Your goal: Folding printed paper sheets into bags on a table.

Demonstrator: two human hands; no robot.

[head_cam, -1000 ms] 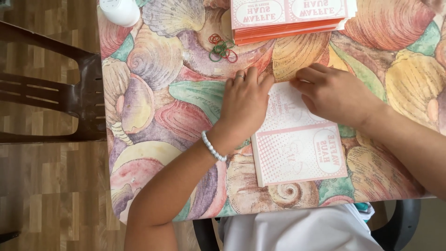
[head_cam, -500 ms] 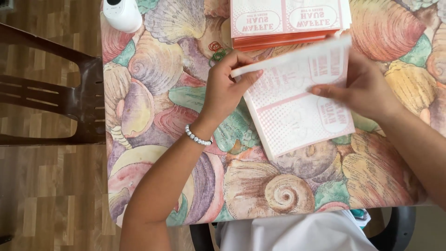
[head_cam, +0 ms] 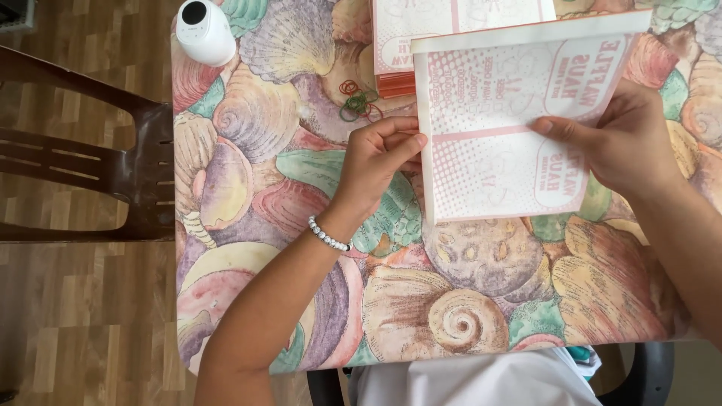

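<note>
left hand (head_cam: pixel 380 154): pinching the paper bag's (head_cam: pixel 511 113) left edge; grip it firmly
right hand (head_cam: pixel 628 135): fingers clasp the bag's right side; keep it level above the shell-print tablecloth (head_cam: pixel 301 188)

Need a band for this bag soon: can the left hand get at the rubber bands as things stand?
Probably yes. The rubber bands lie bare on the tablecloth just beyond the left hand, nothing between them. That hand is pinching the paper bag edge, so it must let go first.

Home table (head_cam: pixel 248 225), shell-print cloth, wooden chair (head_cam: pixel 113 158)
</note>
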